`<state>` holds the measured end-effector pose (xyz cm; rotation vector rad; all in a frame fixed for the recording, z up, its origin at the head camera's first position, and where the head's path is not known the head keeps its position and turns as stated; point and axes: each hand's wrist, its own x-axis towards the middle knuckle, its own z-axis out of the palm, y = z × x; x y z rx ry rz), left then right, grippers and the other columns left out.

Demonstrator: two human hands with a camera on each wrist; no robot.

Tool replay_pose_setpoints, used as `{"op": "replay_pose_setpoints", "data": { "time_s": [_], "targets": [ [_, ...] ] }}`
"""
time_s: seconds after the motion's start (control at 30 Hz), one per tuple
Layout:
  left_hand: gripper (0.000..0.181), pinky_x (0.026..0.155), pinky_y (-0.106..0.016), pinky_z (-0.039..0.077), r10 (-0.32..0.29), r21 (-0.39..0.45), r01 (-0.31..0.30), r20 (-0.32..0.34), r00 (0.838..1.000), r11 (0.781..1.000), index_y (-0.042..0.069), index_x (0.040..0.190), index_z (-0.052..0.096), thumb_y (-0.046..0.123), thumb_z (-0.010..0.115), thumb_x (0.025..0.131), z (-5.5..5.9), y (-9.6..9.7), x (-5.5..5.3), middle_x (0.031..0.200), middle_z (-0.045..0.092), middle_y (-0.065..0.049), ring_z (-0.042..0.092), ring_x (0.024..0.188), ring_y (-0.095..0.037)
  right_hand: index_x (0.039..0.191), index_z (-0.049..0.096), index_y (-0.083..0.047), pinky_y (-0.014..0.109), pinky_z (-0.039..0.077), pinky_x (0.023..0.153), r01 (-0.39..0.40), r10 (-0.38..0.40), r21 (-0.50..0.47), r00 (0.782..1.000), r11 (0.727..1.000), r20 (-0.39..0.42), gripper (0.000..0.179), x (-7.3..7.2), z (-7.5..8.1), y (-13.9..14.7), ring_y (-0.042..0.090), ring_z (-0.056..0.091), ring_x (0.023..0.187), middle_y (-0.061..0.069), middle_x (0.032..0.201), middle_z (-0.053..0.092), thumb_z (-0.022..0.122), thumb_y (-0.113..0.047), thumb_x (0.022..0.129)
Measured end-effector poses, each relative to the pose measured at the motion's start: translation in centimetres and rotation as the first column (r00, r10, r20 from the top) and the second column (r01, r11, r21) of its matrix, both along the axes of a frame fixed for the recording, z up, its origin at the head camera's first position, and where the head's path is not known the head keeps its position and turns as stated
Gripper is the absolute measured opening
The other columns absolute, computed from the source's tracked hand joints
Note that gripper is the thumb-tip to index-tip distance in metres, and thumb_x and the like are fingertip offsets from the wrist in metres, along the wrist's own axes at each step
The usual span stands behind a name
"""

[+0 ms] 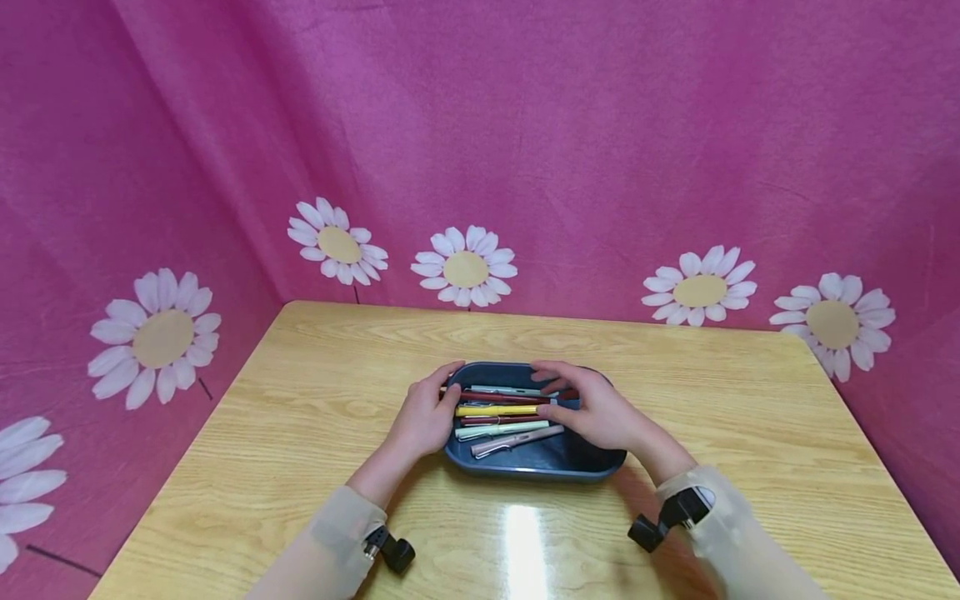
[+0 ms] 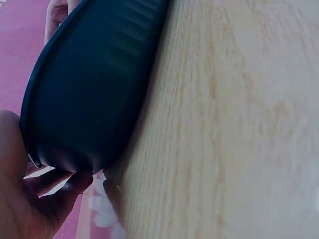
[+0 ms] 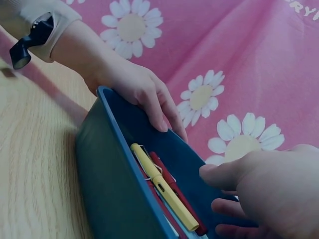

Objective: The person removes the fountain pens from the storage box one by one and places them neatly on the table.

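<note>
A dark blue oval tray [image 1: 525,468] sits mid-table with several pens lying lengthwise in it: a yellow pen [image 1: 495,410], a red pen [image 1: 498,397], a pale green pen [image 1: 501,429] and a mauve pen [image 1: 516,442]. My left hand [image 1: 450,392] rests on the tray's left end, fingers [image 3: 160,112] reaching over the rim [image 3: 117,130] towards the pens. My right hand [image 1: 546,392] hovers over the right half, thumb and forefinger spread apart above the red and yellow pens [image 3: 164,191]. Nothing shows pinched between them. The left wrist view shows the tray's outer wall [image 2: 89,89] beside my palm [image 2: 17,199].
The light wooden table [image 1: 315,400] is boxed in by a pink daisy-print cloth [image 1: 525,150] at the back and both sides. Bare wood lies all round the tray, with a shiny glare patch [image 1: 525,542] at the near edge.
</note>
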<state>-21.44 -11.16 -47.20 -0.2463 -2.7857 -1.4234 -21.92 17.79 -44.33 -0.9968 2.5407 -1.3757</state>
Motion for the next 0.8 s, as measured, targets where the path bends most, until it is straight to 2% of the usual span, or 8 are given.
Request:
{"op": "replay_pose_setpoints", "data": {
  "time_s": [0.43, 0.8],
  "targets": [
    [0.044, 0.112, -0.053, 0.045, 0.001, 0.017, -0.001, 0.016, 1.000, 1.000, 0.013, 0.156, 0.053, 0.019, 0.047, 0.114, -0.3, -0.1, -0.1, 0.143, 0.062, -0.016, 0.060, 0.126, -0.031, 0.145, 0.058, 0.003, 0.056, 0.053, 0.101, -0.028, 0.026, 0.053, 0.998, 0.998, 0.049, 0.051, -1.0, -0.1, -1.3, 0.036, 0.067, 0.118, 0.019, 0.133, 0.068, 0.076, -0.006, 0.098],
    [0.044, 0.114, -0.052, 0.043, 0.010, 0.041, -0.011, 0.033, 0.999, 0.999, 0.015, 0.157, 0.053, 0.023, 0.048, 0.114, -0.4, -0.2, 0.0, 0.147, 0.060, -0.015, 0.059, 0.129, -0.030, 0.140, 0.062, 0.000, 0.052, 0.055, 0.097, -0.034, 0.030, 0.082, 0.998, 0.996, 0.053, 0.047, -1.7, -0.9, -2.0, 0.029, 0.069, 0.114, 0.014, 0.128, 0.071, 0.077, -0.004, 0.096]
  ]
}}
